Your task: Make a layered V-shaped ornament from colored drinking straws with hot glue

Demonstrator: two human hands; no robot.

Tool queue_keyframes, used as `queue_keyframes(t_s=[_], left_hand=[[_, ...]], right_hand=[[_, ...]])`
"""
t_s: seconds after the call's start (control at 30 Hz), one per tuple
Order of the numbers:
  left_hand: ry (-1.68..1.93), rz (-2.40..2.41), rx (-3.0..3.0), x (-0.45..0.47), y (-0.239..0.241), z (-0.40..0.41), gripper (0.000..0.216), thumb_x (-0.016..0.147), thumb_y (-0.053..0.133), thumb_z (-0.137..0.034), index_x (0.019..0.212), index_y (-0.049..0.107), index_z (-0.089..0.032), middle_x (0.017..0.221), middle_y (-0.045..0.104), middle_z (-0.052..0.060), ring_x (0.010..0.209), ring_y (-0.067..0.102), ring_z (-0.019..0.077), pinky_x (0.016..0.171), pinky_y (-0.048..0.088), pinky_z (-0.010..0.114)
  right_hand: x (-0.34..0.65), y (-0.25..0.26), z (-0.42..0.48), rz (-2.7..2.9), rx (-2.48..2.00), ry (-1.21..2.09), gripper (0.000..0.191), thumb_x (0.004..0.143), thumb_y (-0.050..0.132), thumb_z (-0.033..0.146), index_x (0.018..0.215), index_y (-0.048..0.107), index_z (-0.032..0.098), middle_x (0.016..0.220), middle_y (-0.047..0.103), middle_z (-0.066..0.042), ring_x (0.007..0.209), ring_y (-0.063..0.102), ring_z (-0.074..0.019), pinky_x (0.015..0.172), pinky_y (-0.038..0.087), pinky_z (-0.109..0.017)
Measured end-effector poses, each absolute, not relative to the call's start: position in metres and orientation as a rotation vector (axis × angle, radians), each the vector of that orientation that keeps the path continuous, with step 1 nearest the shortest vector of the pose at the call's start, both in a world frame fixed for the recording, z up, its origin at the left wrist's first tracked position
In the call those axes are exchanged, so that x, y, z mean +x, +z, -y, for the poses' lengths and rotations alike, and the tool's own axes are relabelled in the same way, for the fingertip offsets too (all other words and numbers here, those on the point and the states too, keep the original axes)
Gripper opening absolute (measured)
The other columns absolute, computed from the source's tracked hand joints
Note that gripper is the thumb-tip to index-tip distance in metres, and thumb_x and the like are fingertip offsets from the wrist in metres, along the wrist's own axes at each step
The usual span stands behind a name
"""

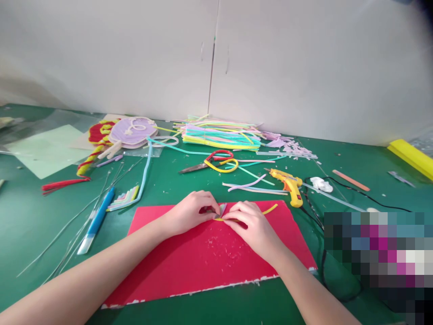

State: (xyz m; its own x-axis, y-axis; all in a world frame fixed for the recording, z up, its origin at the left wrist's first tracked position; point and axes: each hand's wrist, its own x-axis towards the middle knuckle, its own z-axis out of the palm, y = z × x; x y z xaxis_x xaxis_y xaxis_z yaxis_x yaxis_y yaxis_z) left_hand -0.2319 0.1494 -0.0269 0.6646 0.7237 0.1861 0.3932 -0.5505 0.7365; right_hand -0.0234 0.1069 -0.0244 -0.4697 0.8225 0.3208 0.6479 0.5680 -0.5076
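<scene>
Both my hands rest on a red sheet (203,257) lying on the green table. My left hand (189,212) and my right hand (248,223) meet fingertip to fingertip, pinched round a small grey-lilac piece (222,210) and a yellow pipe cleaner (270,209). The yellow strand runs out to the right from under my right fingers. Small crumbs lie scattered on the red sheet below my hands.
A yellow glue gun (291,185) with a black cord lies right of the sheet. Scissors (209,163) and a pile of coloured pipe cleaners (219,133) sit behind. A lilac and red craft piece (125,133), a blue tool (98,219) and thin wires lie left.
</scene>
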Motion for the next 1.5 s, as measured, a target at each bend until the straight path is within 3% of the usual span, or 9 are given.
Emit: queue_keyframes(t_s=[0.27, 0.63, 1.17, 1.5], left_hand=[[0.627, -0.857, 2.185, -0.231, -0.0268, -0.1488, 0.009, 0.082, 0.059, -0.016, 0.085, 0.068, -0.019, 0.087, 0.064, 0.003, 0.084, 0.059, 0.0136, 0.078, 0.044, 0.025], [0.633, -0.843, 2.22, -0.2324, -0.0296, -0.1505, 0.012, 0.083, 0.058, -0.016, 0.086, 0.069, -0.019, 0.087, 0.064, 0.004, 0.083, 0.06, 0.0141, 0.078, 0.045, 0.027], [0.621, -0.847, 2.201, -0.2319, -0.0272, -0.1492, 0.012, 0.082, 0.059, -0.014, 0.087, 0.068, -0.02, 0.088, 0.063, 0.003, 0.083, 0.059, 0.0132, 0.078, 0.044, 0.025], [0.658, -0.821, 2.232, -0.2316, -0.0264, -0.1501, 0.011, 0.079, 0.061, -0.012, 0.084, 0.069, -0.018, 0.085, 0.065, 0.004, 0.08, 0.06, 0.0137, 0.076, 0.046, 0.025]], right_hand=[[-0.0204, -0.0191, -0.1057, 2.307, -1.154, 0.519, 0.015, 0.087, 0.055, 0.022, 0.096, 0.066, 0.024, 0.089, 0.064, -0.002, 0.086, 0.056, -0.0161, 0.077, 0.047, -0.032], [-0.0207, -0.0248, -0.1087, 2.287, -1.153, 0.495, 0.016, 0.089, 0.052, 0.02, 0.091, 0.067, 0.022, 0.085, 0.064, -0.003, 0.081, 0.055, -0.0159, 0.075, 0.047, -0.032], [-0.0184, -0.0201, -0.1082, 2.365, -1.156, 0.533, 0.02, 0.092, 0.045, 0.018, 0.097, 0.065, 0.021, 0.091, 0.063, -0.003, 0.085, 0.053, -0.0164, 0.077, 0.045, -0.032], [-0.0169, -0.0193, -0.1147, 2.513, -0.992, 0.361, 0.028, 0.093, 0.038, 0.012, 0.102, 0.063, 0.02, 0.095, 0.063, -0.005, 0.093, 0.054, -0.0174, 0.082, 0.043, -0.034]])
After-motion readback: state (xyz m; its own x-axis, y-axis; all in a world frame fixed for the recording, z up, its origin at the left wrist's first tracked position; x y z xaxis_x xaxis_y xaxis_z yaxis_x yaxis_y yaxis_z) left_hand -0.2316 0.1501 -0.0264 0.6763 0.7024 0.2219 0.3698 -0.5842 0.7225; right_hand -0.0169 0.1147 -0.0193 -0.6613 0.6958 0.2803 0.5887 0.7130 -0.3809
